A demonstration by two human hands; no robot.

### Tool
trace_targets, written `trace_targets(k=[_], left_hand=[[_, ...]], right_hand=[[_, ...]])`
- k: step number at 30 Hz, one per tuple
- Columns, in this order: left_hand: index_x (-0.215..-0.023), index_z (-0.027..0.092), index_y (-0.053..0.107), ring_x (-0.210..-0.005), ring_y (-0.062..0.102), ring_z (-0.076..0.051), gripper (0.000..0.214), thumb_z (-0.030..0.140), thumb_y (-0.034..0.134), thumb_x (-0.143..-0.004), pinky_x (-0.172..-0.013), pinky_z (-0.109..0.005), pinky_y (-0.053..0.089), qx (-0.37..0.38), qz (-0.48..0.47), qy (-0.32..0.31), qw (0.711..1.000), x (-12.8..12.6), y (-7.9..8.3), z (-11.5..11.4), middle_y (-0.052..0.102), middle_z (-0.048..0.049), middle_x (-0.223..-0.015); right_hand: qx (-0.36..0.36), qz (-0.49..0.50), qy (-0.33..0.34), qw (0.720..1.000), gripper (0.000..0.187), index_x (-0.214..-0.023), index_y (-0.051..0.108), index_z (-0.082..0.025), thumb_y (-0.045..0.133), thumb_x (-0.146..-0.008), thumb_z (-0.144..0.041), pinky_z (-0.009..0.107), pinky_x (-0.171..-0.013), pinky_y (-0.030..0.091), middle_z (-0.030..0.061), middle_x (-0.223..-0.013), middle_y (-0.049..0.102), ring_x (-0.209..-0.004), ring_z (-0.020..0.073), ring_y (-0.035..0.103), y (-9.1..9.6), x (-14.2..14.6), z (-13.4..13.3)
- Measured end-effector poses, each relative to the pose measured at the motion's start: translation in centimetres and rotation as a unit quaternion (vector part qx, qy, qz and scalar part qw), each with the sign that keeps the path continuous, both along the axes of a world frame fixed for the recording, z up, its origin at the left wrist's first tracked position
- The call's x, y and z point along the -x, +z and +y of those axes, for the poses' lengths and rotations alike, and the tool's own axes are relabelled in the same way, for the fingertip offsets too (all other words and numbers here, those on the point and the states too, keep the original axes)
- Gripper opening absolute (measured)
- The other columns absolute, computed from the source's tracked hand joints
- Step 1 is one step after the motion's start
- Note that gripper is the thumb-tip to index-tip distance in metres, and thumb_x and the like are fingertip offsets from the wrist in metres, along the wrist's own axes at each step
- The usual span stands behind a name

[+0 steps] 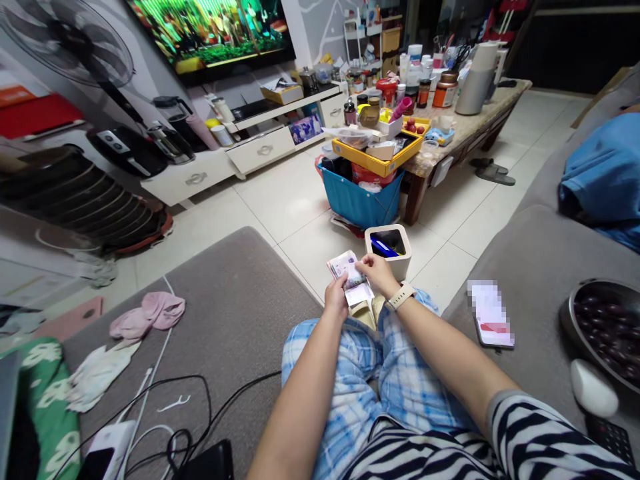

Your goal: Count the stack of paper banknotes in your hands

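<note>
A small stack of banknotes (345, 265), mostly purple and white, is fanned a little above my knees. My left hand (337, 297) grips its lower left side with the thumb on top. At the stack's right side my right hand (376, 270) pinches an edge of the notes between thumb and fingers; a pale watch is on that wrist. Below the notes, between my legs, a cream-coloured item (364, 312) is partly hidden. Just beyond my right hand stands a white bin (404, 267) with something blue inside.
A phone (493, 317) and a bowl of dark fruit (575, 327) lie on the sofa at right. Black cables (207, 390) and a pink cloth (150, 315) are at left. Ahead are a blue basket (360, 200) and a cluttered coffee table (430, 160).
</note>
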State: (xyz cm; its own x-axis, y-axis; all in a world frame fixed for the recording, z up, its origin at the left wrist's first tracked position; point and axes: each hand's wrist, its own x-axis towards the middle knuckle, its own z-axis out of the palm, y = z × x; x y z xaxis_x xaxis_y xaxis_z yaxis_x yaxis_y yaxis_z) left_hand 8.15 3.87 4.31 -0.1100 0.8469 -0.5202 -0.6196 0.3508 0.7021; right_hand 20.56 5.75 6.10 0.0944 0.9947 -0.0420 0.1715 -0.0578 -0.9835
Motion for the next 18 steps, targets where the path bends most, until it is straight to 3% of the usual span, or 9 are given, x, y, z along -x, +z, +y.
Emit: trace_targets(k=[9,18], left_hand=[[-0.096,0.01,0.068,-0.069,0.07,-0.021,0.023,0.026,0.059,-0.083,-0.069,-0.033,0.056,0.041,0.019,0.014,0.999,1.0,-0.2,0.6,0.073,-0.0095,-0.079],[-0.091,0.009,0.067,-0.063,0.067,-0.019,0.02,0.024,0.06,-0.081,-0.061,-0.029,0.054,0.035,0.031,0.003,0.999,1.4,-0.2,0.2,0.071,-0.0099,-0.078]], right_hand=[[0.035,0.122,0.111,0.986,0.026,-0.068,0.056,-0.019,0.064,-0.066,-0.044,0.027,-0.054,0.036,-0.0028,-0.059,0.051,-0.053,0.0123,0.043,0.5,-0.6,-0.3],[0.072,0.155,0.128,0.977,0.031,-0.069,0.057,-0.019,0.059,-0.071,-0.05,0.026,-0.05,0.031,-0.0018,-0.054,0.053,-0.047,0.011,0.039,-0.7,-0.1,0.2]])
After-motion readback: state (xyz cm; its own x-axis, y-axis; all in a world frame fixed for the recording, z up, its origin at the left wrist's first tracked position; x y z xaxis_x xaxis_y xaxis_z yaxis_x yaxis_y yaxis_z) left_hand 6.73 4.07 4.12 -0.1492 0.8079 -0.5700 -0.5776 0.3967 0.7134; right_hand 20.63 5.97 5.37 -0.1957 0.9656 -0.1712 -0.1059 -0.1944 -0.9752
